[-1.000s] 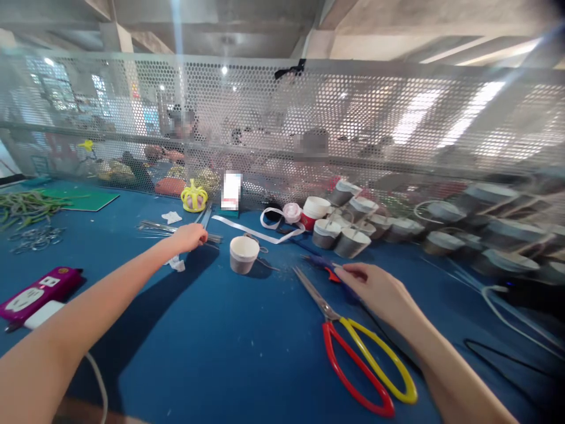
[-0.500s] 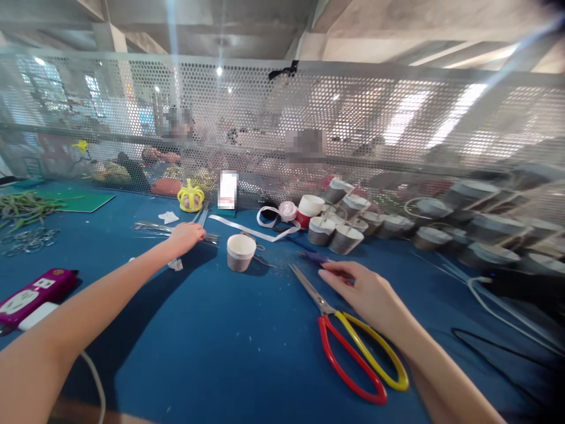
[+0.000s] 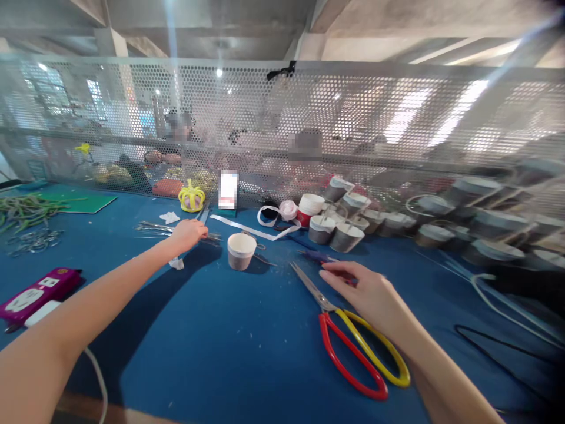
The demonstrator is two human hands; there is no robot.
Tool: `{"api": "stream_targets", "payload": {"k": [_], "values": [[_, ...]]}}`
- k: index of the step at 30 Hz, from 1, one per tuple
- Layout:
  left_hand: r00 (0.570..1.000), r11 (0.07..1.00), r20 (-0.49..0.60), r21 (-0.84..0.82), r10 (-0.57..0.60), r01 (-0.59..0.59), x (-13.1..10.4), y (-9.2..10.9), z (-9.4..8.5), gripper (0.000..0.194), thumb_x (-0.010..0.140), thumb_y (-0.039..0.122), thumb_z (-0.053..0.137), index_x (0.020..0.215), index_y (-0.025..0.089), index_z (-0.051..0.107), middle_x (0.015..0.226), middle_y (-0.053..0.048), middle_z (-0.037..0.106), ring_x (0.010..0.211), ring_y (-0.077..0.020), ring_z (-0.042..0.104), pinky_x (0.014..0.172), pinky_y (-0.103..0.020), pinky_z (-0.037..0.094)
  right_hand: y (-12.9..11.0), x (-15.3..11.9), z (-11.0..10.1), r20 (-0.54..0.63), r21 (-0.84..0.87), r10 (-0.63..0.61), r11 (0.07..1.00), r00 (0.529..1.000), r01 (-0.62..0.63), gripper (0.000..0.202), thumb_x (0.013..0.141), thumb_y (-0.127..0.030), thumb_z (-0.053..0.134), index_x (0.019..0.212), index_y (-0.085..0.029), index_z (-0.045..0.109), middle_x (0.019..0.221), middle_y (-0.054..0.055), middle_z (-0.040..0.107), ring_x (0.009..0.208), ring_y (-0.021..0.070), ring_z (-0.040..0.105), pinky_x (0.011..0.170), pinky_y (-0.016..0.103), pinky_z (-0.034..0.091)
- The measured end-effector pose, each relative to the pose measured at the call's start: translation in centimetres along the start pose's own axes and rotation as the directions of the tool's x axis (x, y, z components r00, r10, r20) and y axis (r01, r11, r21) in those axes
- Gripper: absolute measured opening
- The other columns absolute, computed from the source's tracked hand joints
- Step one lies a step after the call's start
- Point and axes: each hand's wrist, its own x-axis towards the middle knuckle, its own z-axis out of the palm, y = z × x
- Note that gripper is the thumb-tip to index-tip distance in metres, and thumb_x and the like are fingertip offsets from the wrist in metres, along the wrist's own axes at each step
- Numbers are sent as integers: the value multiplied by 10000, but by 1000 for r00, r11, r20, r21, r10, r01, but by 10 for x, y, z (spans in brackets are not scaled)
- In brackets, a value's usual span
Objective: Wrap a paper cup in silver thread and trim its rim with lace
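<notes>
My left hand (image 3: 189,235) is closed over a bundle of thin metal wires (image 3: 154,228), its fingertips partly hidden. My right hand (image 3: 359,285) lies low on the right, fingers curled around the red handle of a small pair of pliers (image 3: 315,255); its blue-purple head points left and the palm hides the rest. Just beside that hand lies a big pair of scissors (image 3: 324,303) with one red and one yellow handle, blades slightly apart. Between the hands stands a small grey pot with a white rim (image 3: 241,252), upright, a wire loop behind it.
More grey pots (image 3: 346,237) crowd the back right. White ribbon (image 3: 247,228), a yellow crown-shaped piece (image 3: 191,199) and a phone (image 3: 228,191) lie towards the perforated screen (image 3: 247,118). At left are a purple power bank (image 3: 39,297) and green stems (image 3: 26,206). Black cable (image 3: 494,353) lies at right.
My left hand has shifted very slightly right over the wires. The right hand and the scissors stay nearly where they were; the view has moved a little.
</notes>
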Motion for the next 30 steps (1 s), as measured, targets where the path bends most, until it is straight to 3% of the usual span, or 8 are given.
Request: {"api": "stream_targets", "payload": {"k": [10,21,30], "values": [[998,999,-42,36,40,-39,-1,5,5,244,859,218,418,823,153,650,817,-75,650,785,-188,593,625,-266,398,4,-4,6,35,40,18,999,999,-20,271,671,-404,560,780,-181,670,744,60,713,602,196,626,560,303,495],[989,985,-66,122,133,-124,3,8,14,180,812,129,449,790,119,628,779,-103,631,767,-210,594,596,-281,423,-15,-20,29,173,69,-140,989,975,130,213,728,-352,545,814,-197,662,751,44,682,625,168,608,565,275,479],[973,985,-190,138,131,-105,4,4,9,130,791,88,480,820,124,601,789,-75,602,691,-163,576,601,-262,435,-26,-25,31,253,100,-188,981,949,168,203,756,-336,534,831,-192,656,798,48,665,686,166,596,598,277,479]]}}
